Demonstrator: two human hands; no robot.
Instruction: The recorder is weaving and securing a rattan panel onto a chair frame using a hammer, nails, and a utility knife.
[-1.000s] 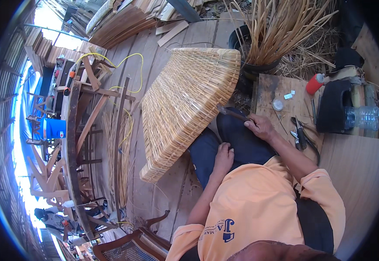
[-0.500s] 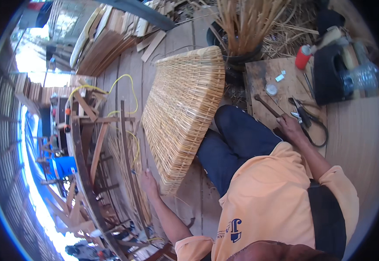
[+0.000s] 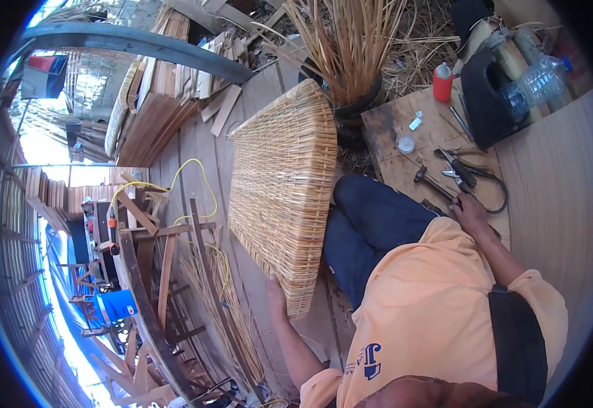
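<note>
A large woven rattan panel [image 3: 279, 177] with a thick wrapped rim stands tilted beside my legs, its broad face turned to the left. At its lower near corner, my left hand [image 3: 277, 299] grips the edge; some of its fingers are hidden by the weave. Over by the wooden board on the right, my right hand [image 3: 471, 212] is closed around the handle of a hammer [image 3: 434, 182], whose head points away from me. Just beyond this hand lie dark-handled pliers [image 3: 461, 171] and a looped black strap [image 3: 504, 194].
The work board [image 3: 385, 126] also bears a red bottle [image 3: 442, 83] and a small round lid [image 3: 406, 145]. A pot of rattan strips [image 3: 354, 68] stands behind the panel. Stacked planks [image 3: 157, 109], a yellow cord [image 3: 208, 180] and loose canes [image 3: 208, 292] lie to the left.
My left hand has moved right onto the panel's edge, and the panel has turned more upright. The hammer has been drawn back toward me in my right hand. The whole view has shifted.
</note>
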